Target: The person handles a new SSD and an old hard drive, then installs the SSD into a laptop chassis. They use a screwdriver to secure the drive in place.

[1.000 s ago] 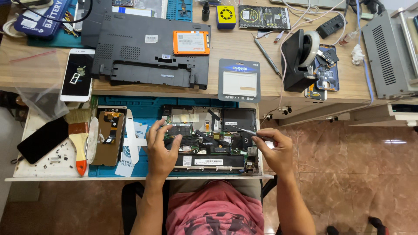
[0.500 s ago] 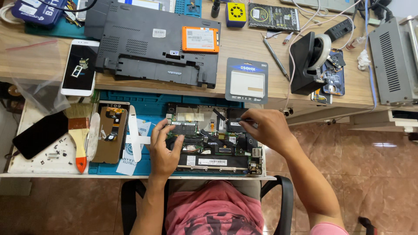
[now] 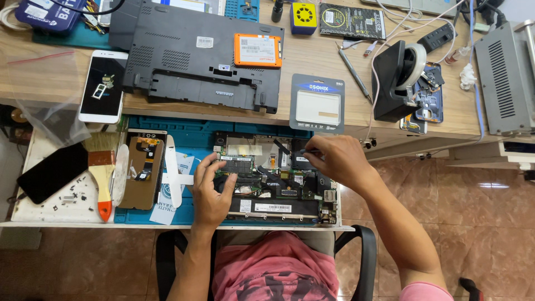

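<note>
Open laptop (image 3: 273,175), insides up, lies on the blue mat (image 3: 192,131) at the bench's near edge, close to the person so both hands reach; left hand (image 3: 210,192) rests flat w/ fingers spread on the board, prob. to steady it; right hand (image 3: 334,159) pinches a thin dark tool (image 3: 301,150), tip by the top edge; removed back cover (image 3: 195,56) is parked behind, out of the way.
</note>
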